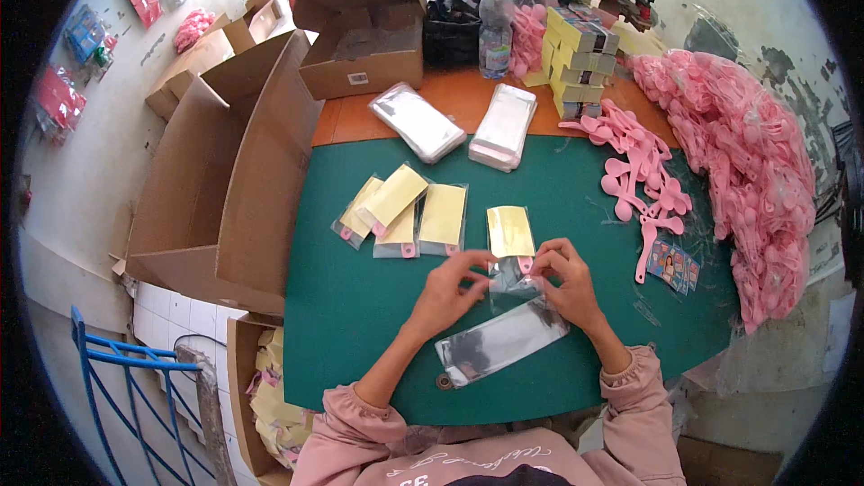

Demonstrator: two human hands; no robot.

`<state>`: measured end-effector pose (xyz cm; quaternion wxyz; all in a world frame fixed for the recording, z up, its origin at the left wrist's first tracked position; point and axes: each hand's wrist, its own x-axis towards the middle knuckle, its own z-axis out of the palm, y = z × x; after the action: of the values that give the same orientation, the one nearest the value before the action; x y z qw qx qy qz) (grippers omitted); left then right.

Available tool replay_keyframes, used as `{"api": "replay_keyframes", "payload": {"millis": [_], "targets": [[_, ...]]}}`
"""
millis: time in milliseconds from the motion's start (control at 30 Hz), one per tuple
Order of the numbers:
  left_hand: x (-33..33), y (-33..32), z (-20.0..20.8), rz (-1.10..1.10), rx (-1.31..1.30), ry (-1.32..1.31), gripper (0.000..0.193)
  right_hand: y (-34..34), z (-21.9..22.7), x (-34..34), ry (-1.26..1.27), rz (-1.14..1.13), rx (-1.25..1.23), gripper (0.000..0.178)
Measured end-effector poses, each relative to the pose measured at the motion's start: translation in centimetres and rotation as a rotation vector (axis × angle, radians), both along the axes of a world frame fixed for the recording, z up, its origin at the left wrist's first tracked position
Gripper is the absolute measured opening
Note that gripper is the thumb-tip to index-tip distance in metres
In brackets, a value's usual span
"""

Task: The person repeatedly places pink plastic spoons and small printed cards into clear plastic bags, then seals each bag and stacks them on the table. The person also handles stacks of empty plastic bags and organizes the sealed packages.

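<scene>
In front of me on the green tabletop lies a clear plastic bag (517, 281) with a pale yellow card (510, 231) inside. The pink end of a spoon (526, 264) shows below the card. My left hand (453, 288) pinches the bag's left edge near its open end. On the opposite edge, my right hand (569, 284) is closed with its fingertips on the plastic. Just below my hands rests a stack of empty clear bags (504, 339), tilted on the table. Several filled bags (443, 216) with yellow cards overlap to the left.
Loose pink spoons (630, 157) and small printed cards (673, 265) lie at the right, beside a big bag of spoons (733, 153). Two bag stacks (502, 126), a water bottle (495, 27) and bundled cards (576, 63) stand farther back. An open cardboard box (225, 180) borders the left.
</scene>
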<state>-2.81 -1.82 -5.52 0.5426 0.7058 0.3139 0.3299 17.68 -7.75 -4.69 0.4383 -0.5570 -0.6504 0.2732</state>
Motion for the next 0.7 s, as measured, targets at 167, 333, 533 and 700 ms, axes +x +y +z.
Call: {"api": "replay_keyframes", "payload": {"millis": [167,333,533,700], "targets": [[0.1,0.1,0.1,0.016,0.142,0.188,0.012,0.0,-0.4,0.6,0.132,0.046,-0.127,0.011],[0.7,-0.2,0.2,0.08,0.143,0.169,0.01,0.2,-2.3,1.0,0.29,0.077,-0.17,0.013],[0.8,-0.2,-0.2,0.158,0.001,0.168,0.015,0.4,-1.3,-0.2,0.545,-0.005,-0.423,0.012],[1.6,-0.5,0.0,0.247,0.014,0.22,0.016,0.6,-1.0,-0.7,0.481,-0.129,-0.475,0.011]]}}
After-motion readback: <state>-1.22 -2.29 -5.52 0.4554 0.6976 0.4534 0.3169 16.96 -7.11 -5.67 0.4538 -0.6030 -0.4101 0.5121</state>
